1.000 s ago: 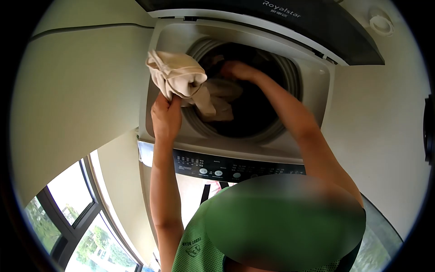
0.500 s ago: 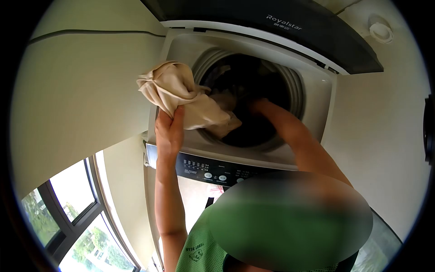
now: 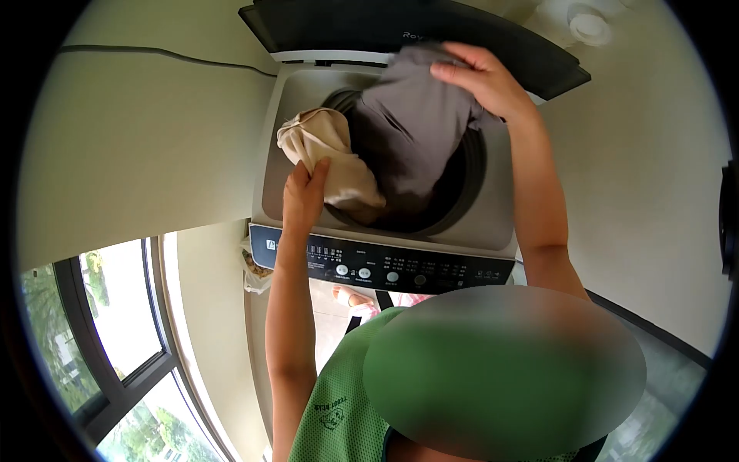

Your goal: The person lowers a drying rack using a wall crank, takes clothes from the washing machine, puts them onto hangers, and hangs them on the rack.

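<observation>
My left hand (image 3: 305, 194) is closed on a beige garment (image 3: 327, 150) at the left side of the washing machine's opening. Part of that bunched cloth hangs over the drum (image 3: 466, 189). Raised at the far edge of the opening, my right hand (image 3: 489, 83) grips the top of a grey garment (image 3: 416, 123). The grey cloth spreads down over the drum and covers much of it. Its lower end is lost in the dark inside, and what kind of garment each one is cannot be made out.
The washing machine's dark lid (image 3: 339, 31) stands raised at the back. Its control panel (image 3: 385, 266) runs along the near side. Walls flank the machine, with a window (image 3: 123, 316) at lower left and a cable (image 3: 169, 52) on the left wall. A foot (image 3: 350, 296) shows below.
My right hand has come up out of the drum with the grey garment. My left hand, still holding the beige garment, appears slightly further right in view.
</observation>
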Motion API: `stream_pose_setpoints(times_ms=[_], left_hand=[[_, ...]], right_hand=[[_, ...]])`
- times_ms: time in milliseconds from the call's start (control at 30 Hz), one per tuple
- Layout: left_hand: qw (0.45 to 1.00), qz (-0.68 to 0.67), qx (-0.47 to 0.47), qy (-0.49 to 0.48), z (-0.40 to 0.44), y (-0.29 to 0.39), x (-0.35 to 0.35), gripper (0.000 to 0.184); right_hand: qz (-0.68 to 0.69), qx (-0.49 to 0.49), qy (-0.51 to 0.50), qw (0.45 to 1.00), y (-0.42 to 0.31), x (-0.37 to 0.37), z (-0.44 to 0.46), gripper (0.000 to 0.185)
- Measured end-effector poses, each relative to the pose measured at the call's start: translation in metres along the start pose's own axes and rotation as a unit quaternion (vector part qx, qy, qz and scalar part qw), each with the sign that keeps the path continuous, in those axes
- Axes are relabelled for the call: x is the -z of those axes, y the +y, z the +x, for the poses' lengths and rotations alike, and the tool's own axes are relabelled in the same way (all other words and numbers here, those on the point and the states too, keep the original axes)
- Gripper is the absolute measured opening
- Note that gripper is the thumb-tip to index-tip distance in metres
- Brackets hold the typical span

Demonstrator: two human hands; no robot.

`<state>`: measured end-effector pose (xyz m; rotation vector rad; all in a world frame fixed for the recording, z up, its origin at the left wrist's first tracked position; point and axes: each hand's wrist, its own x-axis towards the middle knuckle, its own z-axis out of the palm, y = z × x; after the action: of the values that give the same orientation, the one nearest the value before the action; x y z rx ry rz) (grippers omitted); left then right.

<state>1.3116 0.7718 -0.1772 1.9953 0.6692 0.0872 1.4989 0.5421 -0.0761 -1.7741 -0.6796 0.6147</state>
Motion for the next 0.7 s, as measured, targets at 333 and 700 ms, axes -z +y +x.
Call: stream_pose_setpoints(times_ms=[333, 700], left_hand=[[0.989, -0.022, -0.040, -0.138, -0.029, 0.013, 0.016, 0.050], [0.920, -0.385, -0.076, -0.016, -0.127, 0.040, 0.107, 0.031]], right_hand=[[0.284, 0.217, 0.045, 0.933, -0.081, -0.041, 0.012, 0.030], [0.456, 0.353, -0.094, 0.812, -0.196, -0.129, 0.000, 0.023]])
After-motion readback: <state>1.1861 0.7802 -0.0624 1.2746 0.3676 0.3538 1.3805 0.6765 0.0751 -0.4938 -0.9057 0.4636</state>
